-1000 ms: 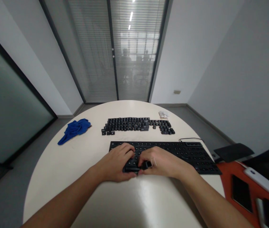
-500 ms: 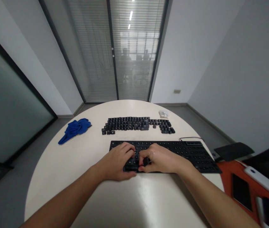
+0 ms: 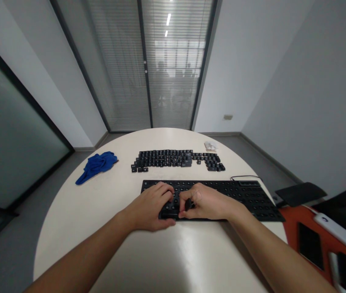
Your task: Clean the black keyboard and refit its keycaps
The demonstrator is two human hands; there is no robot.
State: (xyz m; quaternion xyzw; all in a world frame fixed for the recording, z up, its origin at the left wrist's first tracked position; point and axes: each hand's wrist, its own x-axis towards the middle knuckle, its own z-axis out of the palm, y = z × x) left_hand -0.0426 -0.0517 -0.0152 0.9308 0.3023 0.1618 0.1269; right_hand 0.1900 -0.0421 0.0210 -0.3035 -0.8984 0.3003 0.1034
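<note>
A black keyboard [image 3: 260, 201] lies in front of me with most of its keycaps off and the bare key posts showing. My left hand [image 3: 151, 206] grips its left part, fingers curled over the top and thumb along the front edge. A long key, like a space bar [image 3: 169, 213], sits between my hands at the front edge. My right hand [image 3: 207, 203] is closed in a pinch beside that key, holding a small dark object [image 3: 188, 204]; its kind is mostly hidden by the fingers. Behind the keyboard, loose black keycaps [image 3: 165, 158] stand in keyboard-like rows.
A crumpled blue cloth [image 3: 99, 163] lies at the left of the round white table [image 3: 99, 228]. Near the back right is a small clear bag [image 3: 211, 146]. A cable [image 3: 246, 177] runs behind the keyboard. Right of the table, a phone [image 3: 310, 246] and a white power strip [image 3: 340, 234] lie on an orange surface.
My right hand has tilted slightly, its fingertips still at the end of the long key. The left hand stays in place on the keyboard.
</note>
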